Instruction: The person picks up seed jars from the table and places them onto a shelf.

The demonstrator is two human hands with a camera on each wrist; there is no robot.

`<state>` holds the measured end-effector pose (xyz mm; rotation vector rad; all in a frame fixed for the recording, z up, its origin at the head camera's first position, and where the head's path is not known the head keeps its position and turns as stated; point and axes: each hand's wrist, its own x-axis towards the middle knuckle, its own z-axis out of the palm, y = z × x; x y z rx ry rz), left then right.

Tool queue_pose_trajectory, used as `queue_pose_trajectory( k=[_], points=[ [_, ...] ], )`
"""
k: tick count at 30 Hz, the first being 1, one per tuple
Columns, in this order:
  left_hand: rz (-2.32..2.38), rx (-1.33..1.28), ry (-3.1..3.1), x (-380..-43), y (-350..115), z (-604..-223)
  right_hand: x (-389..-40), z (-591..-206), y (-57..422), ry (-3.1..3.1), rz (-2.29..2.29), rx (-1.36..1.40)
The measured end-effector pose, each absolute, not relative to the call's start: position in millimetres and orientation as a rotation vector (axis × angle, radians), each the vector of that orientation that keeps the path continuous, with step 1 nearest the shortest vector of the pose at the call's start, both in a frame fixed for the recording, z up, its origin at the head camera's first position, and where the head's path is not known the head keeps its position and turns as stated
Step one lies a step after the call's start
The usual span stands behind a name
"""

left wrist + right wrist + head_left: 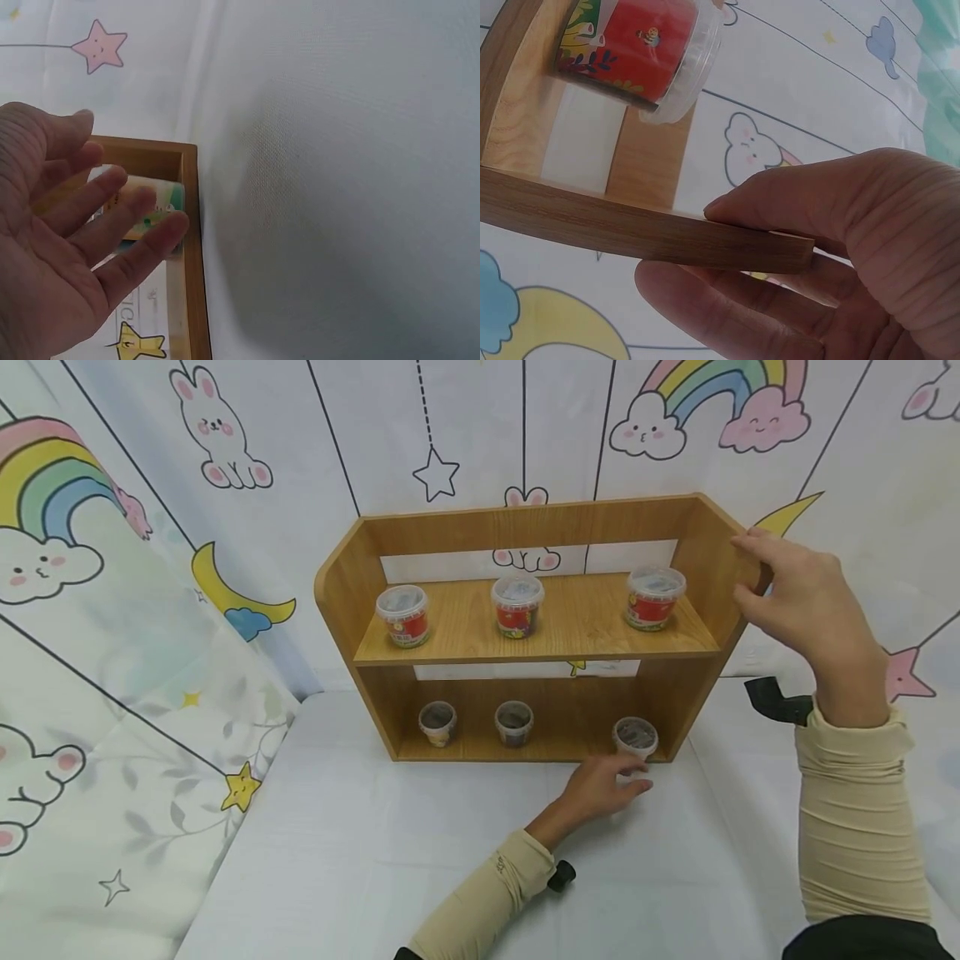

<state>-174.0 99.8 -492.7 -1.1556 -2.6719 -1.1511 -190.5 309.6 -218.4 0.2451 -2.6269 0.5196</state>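
Observation:
A two-tier wooden shelf (528,658) stands on the white surface in the head view. My right hand (813,597) holds its right side panel (652,232), thumb on one face and fingers on the other in the right wrist view. Low at the shelf's front, my left hand (600,787) has its fingers loosely extended beside a small white cup (636,737) on the right of the bottom tier. In the left wrist view its fingers are spread and partly cover this cup (171,196), holding nothing.
Three lidded tubs with red labels line the upper tier: left tub (403,615), middle tub (517,607) and right tub (654,598). Two more small cups, one left (438,723) and one in the middle (514,724), sit below. A printed cloth backdrop (465,427) hangs behind.

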Motion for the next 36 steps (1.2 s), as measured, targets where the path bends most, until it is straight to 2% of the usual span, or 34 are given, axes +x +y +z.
queue_pose_trajectory(
  k=[8, 18, 36],
  points=[
    [-0.989, -1.258, -2.773, -175.7, 99.7, -497.2, -190.5, -219.2, 309.8, -2.628, 0.509, 0.238],
    [-1.018, -1.164, -2.724, -175.9, 103.0, -495.3, -189.7, -219.8, 310.0, -2.619, 0.510, 0.238],
    [-0.845, -1.374, -2.903, -175.0, 96.1, -495.3, -189.8, -218.7, 308.2, -2.629, 0.518, 0.230]
  ],
)
